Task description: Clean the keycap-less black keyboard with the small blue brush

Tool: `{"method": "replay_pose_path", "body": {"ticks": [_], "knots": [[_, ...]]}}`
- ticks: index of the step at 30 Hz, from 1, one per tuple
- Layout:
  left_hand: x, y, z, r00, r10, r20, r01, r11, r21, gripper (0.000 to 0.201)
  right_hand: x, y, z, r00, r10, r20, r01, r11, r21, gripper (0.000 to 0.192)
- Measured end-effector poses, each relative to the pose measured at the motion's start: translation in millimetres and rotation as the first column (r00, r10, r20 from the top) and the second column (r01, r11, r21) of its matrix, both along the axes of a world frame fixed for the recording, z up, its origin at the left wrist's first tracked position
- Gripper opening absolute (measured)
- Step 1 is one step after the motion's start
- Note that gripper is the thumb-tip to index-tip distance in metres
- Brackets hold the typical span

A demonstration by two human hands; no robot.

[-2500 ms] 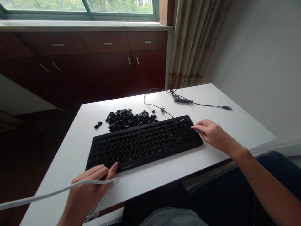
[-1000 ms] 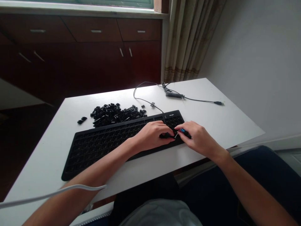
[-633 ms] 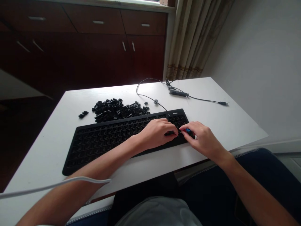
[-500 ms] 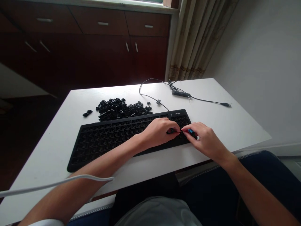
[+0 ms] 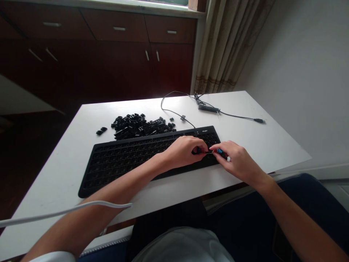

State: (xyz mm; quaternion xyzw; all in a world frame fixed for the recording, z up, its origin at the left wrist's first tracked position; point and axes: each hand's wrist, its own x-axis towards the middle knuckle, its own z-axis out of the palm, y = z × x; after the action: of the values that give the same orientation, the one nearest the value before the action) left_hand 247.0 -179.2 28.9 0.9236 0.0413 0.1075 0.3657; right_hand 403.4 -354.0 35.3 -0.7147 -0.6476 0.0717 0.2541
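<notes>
A black keyboard [image 5: 120, 160] with its keycaps off lies across the white table, its rows of bare key sockets showing. My right hand [image 5: 236, 156] is over its right end, thumb and fingers pinched round a small black tool with a blue, bristle-like part [image 5: 219, 150]. A thin, shiny piece runs from that grip toward my left hand [image 5: 185, 150]. The left fingers are curled and closed, almost meeting the right fingertips above the number-pad side. What they hold, if anything, is hidden.
Behind the keyboard is a heap of loose black keycaps [image 5: 139, 125], with a few scattered beside it. A bundled USB cable [image 5: 208, 108] and its plug [image 5: 259, 120] lie at the back right. A white cord [image 5: 68, 209] crosses in front of my left forearm.
Both hands keep nearly the same pose over the keyboard's right end. The thin piece between the fingertips looks brighter now. The view has shifted slightly.
</notes>
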Motion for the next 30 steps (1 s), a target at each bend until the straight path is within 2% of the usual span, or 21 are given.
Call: {"method": "replay_pose_path", "body": {"ticks": [5,14,21,30], "knots": [[0.3,-0.3,-0.4,1.000,-0.014,-0.001,0.014,1.000,0.006,0.014,-1.5,1.5,0.8,1.000,0.018,-0.002,-0.018,1.000,0.007,0.021],[-0.2,-1.1,0.6,0.999,-0.033,0.030,0.033,0.999,-0.003,0.014,2.4,4.2,8.6,0.995,0.098,0.038,-0.095,0.993,-0.065,0.022],[0.5,-0.1,-3.7,0.998,-0.056,0.013,0.056,0.998,0.029,0.014,4.8,5.5,9.6,0.994,0.104,0.046,-0.099,0.990,-0.098,0.021],[0.5,-1.3,-1.7,0.999,-0.042,0.018,0.042,0.999,0.011,0.015,3.0,6.6,9.9,0.993,0.106,0.058,-0.098,0.989,-0.113,0.021]]}}
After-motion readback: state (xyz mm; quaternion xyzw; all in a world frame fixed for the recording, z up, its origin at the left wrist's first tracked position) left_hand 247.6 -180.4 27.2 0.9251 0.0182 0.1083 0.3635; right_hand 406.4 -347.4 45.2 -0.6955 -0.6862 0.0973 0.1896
